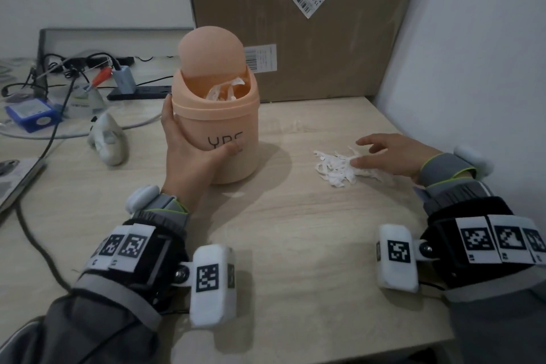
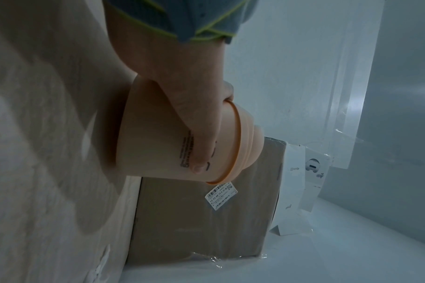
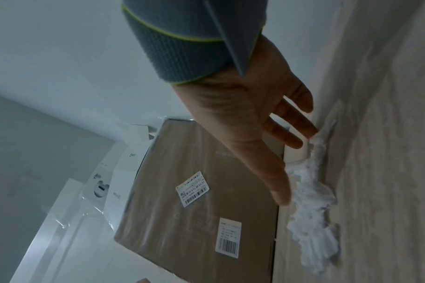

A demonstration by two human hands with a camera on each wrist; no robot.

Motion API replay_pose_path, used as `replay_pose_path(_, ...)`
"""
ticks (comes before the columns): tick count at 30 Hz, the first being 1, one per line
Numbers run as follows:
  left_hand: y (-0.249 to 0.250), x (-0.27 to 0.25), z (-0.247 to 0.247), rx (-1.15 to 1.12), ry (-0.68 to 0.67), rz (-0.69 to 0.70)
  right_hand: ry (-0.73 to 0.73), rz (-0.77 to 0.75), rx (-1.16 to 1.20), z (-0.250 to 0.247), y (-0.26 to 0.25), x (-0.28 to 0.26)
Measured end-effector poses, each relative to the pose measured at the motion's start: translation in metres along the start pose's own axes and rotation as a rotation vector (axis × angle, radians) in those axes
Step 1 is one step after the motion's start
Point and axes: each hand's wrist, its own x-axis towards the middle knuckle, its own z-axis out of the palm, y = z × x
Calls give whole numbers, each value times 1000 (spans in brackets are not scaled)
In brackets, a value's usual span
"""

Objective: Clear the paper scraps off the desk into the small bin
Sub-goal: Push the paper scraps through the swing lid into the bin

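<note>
A small peach bin [image 1: 217,130] stands upright on the desk, its round swing lid [image 1: 211,49] tipped open, white scraps [image 1: 226,90] showing inside. My left hand [image 1: 192,145] grips the bin's side, thumb across the front lettering; the left wrist view shows the same hand [image 2: 194,122] wrapped round the bin [image 2: 158,145]. A heap of white paper scraps [image 1: 339,168] lies on the desk to the right of the bin. My right hand [image 1: 384,154] hovers over the heap with fingers spread, thumb tip touching the scraps [image 3: 310,216]; the hand [image 3: 267,137] holds nothing.
A large cardboard box [image 1: 295,18] leans against the wall behind the bin. A white wall [image 1: 472,68] bounds the desk on the right. At the left lie cables, a power strip [image 1: 139,91], a blue box [image 1: 31,114] and a white handheld device [image 1: 107,139].
</note>
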Motion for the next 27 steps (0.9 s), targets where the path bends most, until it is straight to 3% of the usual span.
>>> replay_pose_path(8,3,-2,5,30,-26,12,-89,-198,-117,14,2,2)
replay_pose_path(18,4,-1,5,26,-19,13,224,-272,-82,20,8,12)
replay_pose_path(21,4,-2,6,33,-22,14,333,-273,6,21,10,14)
replay_pose_path(27,3,-1,8,34,-27,23,457,-227,464,20,11,16)
